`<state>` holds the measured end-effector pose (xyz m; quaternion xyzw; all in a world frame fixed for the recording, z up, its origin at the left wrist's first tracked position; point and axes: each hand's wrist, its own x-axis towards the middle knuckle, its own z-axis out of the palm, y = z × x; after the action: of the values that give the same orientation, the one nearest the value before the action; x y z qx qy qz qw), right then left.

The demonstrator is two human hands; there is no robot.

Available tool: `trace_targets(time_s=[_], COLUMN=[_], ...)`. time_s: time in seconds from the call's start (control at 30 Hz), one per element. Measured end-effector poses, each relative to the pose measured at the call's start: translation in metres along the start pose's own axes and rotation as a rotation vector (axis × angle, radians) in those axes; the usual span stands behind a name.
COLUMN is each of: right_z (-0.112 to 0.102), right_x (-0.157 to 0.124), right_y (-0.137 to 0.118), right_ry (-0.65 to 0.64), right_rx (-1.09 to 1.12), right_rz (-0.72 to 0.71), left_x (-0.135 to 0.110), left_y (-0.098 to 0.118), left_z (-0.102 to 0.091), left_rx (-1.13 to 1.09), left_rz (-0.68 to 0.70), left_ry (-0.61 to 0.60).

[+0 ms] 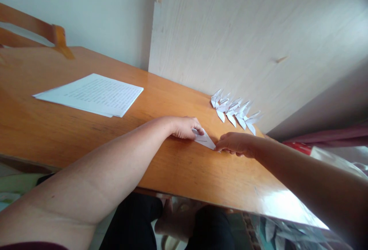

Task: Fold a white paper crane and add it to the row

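Observation:
A small folded white paper piece lies on the orange wooden table. My left hand rests on its left end with fingers curled, pressing it down. My right hand pinches the pointed right tip of the same piece. Behind the hands, a row of several finished white folded paper figures lies along the table's back edge by the pale wooden panel.
A stack of printed white sheets lies at the table's left. A wooden chair back stands at the far left. Clear plastic wrapping and red fabric sit past the table's right end. My dark-clothed legs show below the front edge.

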<state>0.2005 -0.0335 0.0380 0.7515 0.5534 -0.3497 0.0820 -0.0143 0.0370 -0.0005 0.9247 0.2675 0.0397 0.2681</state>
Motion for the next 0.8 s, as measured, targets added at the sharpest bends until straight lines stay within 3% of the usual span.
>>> trace_targets(time_s=[0.8], right_z=[-0.0005], right_x=[-0.0023], right_y=[0.0092], right_ry=[-0.008], right_rx=[0.008], right_rz=[-0.011], left_x=[0.0021], left_y=[-0.0062], left_z=[0.0033], left_rx=[-0.029], left_rz=[0.016], left_ry=[0.033])
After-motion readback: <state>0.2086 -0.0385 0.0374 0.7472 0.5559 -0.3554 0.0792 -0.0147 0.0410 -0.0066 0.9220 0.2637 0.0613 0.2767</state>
